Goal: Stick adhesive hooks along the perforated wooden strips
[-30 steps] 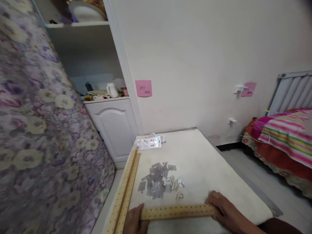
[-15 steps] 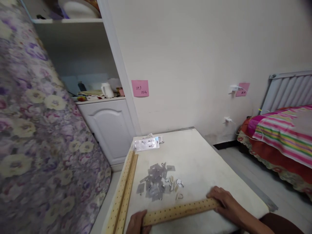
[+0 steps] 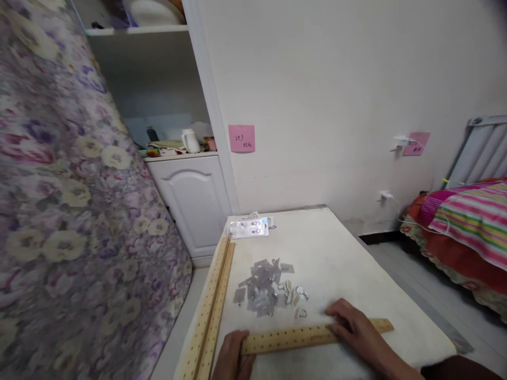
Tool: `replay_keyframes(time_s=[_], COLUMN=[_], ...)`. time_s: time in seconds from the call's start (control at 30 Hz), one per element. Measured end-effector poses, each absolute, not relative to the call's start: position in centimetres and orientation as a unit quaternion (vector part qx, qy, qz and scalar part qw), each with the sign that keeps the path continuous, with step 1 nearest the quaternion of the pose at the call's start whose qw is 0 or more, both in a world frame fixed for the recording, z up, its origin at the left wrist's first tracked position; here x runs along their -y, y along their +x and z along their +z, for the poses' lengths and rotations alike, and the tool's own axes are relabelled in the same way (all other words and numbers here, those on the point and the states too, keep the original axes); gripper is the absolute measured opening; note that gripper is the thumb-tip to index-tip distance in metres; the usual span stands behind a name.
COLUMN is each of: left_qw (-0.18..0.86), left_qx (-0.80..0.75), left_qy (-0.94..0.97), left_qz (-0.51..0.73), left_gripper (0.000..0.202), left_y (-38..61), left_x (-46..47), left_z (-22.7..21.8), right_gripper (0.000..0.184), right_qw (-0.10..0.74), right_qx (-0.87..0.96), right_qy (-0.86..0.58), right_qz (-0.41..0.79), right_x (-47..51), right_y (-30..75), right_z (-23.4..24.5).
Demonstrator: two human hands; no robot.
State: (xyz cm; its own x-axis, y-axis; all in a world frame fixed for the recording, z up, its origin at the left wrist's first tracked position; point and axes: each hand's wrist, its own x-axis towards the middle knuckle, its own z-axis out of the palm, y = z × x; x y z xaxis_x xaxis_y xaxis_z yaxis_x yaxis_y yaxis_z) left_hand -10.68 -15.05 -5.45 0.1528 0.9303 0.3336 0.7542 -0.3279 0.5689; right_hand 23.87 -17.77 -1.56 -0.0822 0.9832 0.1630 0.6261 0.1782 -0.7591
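Observation:
A pale wooden strip with rows of small holes (image 3: 289, 339) lies crosswise near the front of the white table. My left hand (image 3: 234, 354) is closed round its left end. Bent over the strip right of its middle is my right hand (image 3: 350, 327), thumb and fingers closing on it, slightly blurred; the strip's right end sticks out beyond this hand. Just behind the strip lies a pile of thin grey square pieces (image 3: 261, 287), some with small metal hooks. Several white and beige hook pieces (image 3: 293, 291) are scattered at the pile's right side.
Two more holed wooden strips (image 3: 216, 301) lie along the left edge of the table (image 3: 317, 253). Clear packages (image 3: 249, 228) sit at its far left corner. A floral curtain (image 3: 79, 211) hangs at left, and a bed (image 3: 467, 227) stands at right.
My right hand has shifted from the strip's right end leftward along it, leaving that end exposed. My left hand stays at the left end. The view has turned slightly left.

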Motion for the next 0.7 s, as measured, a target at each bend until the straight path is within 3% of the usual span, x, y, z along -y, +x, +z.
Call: replay_keyframes(time_s=[0.37, 0.7], left_qw=[0.159, 0.163], left_qx=[-0.557, -0.554], left_qy=[0.749, 0.738], left_qz=[0.322, 0.349], left_gripper=[0.036, 0.041], left_y=[-10.9, -10.6], left_x=[15.3, 15.5], left_z=[-5.1, -5.0], right_gripper=[0.007, 0.009], right_qw=[0.335, 0.329], right_qx=[0.625, 0.611], right_qy=[-0.663, -0.677], right_qz=[0.239, 0.245], right_x=[14.5, 14.3], right_y=[17.3, 16.8], right_z=[-2.4, -3.1])
